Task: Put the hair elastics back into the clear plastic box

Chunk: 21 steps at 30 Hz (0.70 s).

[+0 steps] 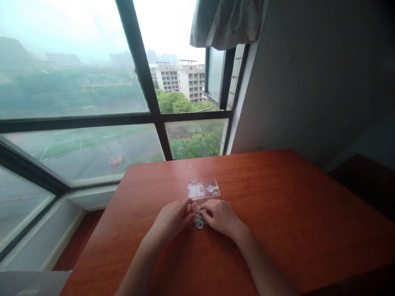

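An open clear case (pixel 196 191) lies on the table (pixel 277 213) just beyond the rings (pixel 200 224), and a window (pixel 74 82) stands past the table's far edge. Nothing blocks the rings but the fingers. The left hand (pixel 171 217) and right hand (pixel 222 214) flank them, palms down, fingers curled inward; whether either pinches a ring, I cannot tell.

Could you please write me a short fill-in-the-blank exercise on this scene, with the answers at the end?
1. Small rings lie on the table in the space ____ the left hand and the right hand.
2. The clear plastic case lies beyond the hands, toward the side of the table nearer the ____.
3. Of the two hands, the ____ one is nearer the shaded grey wall.

Missing words: between; window; right.
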### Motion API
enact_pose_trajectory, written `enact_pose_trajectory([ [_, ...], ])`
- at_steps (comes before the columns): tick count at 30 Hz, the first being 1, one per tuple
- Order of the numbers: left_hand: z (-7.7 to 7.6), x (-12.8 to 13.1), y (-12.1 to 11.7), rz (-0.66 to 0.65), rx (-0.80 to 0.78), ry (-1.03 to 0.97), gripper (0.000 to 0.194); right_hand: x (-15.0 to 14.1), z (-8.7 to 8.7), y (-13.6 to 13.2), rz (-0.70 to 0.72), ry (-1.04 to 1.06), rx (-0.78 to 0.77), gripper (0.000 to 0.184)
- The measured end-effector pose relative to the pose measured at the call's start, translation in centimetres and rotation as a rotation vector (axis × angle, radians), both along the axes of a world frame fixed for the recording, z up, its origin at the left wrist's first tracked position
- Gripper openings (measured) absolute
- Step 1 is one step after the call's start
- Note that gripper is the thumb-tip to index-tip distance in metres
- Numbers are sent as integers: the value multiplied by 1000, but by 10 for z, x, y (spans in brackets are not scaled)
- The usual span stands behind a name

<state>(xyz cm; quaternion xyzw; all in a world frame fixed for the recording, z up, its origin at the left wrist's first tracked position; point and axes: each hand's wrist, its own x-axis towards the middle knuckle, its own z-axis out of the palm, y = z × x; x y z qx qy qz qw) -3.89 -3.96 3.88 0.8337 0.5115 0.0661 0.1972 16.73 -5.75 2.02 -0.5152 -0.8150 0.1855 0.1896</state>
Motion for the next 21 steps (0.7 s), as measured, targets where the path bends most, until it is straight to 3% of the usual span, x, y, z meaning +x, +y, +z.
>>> enact_pose_trajectory([
  [13, -3, 19, -7, -50, -17, -63, 6, 10, -1, 6, -254, -131, -14, 21],
  [21, 5, 11, -7, -23, -57, -33, 16, 2, -2, 3, -141, -31, -43, 18],
])
